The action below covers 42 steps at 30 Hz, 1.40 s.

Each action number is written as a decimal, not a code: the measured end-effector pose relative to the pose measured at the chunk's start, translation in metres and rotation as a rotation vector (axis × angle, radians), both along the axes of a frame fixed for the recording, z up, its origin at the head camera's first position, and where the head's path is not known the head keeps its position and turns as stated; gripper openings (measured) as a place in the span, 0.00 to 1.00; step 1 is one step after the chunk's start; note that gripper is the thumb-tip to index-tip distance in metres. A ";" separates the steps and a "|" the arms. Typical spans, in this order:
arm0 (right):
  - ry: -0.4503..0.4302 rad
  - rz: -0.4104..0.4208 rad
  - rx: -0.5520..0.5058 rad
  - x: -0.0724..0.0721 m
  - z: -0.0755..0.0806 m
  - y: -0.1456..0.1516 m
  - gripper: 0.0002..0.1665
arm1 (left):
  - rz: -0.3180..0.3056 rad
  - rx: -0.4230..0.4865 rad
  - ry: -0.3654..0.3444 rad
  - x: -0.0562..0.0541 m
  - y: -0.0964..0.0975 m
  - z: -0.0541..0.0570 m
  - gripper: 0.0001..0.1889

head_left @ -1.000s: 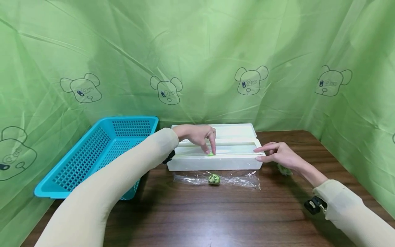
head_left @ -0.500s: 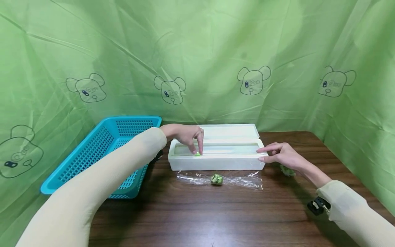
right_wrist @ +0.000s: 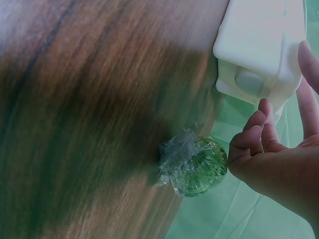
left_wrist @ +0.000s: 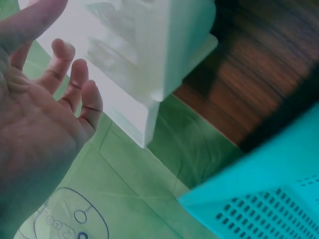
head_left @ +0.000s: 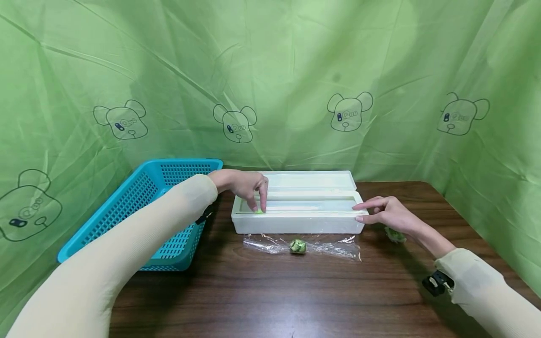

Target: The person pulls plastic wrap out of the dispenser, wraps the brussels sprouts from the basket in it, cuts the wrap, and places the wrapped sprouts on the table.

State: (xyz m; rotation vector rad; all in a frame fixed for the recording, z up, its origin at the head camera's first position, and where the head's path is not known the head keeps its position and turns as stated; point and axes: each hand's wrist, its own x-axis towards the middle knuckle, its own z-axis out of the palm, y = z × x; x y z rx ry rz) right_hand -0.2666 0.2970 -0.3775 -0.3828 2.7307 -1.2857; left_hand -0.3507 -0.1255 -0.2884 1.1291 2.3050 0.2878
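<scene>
A long white cling film dispenser point(head_left: 297, 224) stands on the table with its lid point(head_left: 310, 180) raised at the back. Near its front left end, the thumb and index finger of my left hand point(head_left: 244, 184) pinch a small green cutter slider point(head_left: 258, 211) on the front rim. My right hand point(head_left: 390, 213) holds the front right corner, thumb at the front edge and index finger over the rim. Before the dispenser lies a strip of clear film point(head_left: 331, 249) with a leafy green ball point(head_left: 297, 246) at its middle.
To the left sits a blue perforated basket point(head_left: 145, 185), partly behind my left sleeve. A film-wrapped green ball point(right_wrist: 199, 167) rests on the table below my right hand. A green curtain point(head_left: 287, 84) hangs around the table's back and sides.
My left hand has slid leftward along the dispenser's front rim with the green slider. My right hand has stayed at the right corner, and the view has shifted slightly.
</scene>
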 end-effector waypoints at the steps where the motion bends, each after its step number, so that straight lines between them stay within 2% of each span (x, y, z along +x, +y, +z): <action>1: -0.002 0.001 0.000 0.000 0.000 0.000 0.28 | 0.007 -0.007 -0.001 0.000 -0.002 0.000 0.10; 15: -0.010 0.004 0.000 -0.001 0.001 0.001 0.28 | 0.049 -0.059 -0.041 -0.001 -0.027 0.006 0.09; 27: -0.012 0.015 -0.013 0.000 0.002 0.000 0.27 | 0.121 -0.081 -0.054 0.001 -0.034 0.004 0.11; 37: 0.001 0.022 -0.008 0.001 0.003 -0.003 0.27 | 0.138 -0.093 -0.062 0.001 -0.041 0.005 0.10; 42: -0.005 0.010 -0.012 0.001 0.003 -0.002 0.27 | 0.141 -0.067 -0.092 0.003 -0.047 0.006 0.10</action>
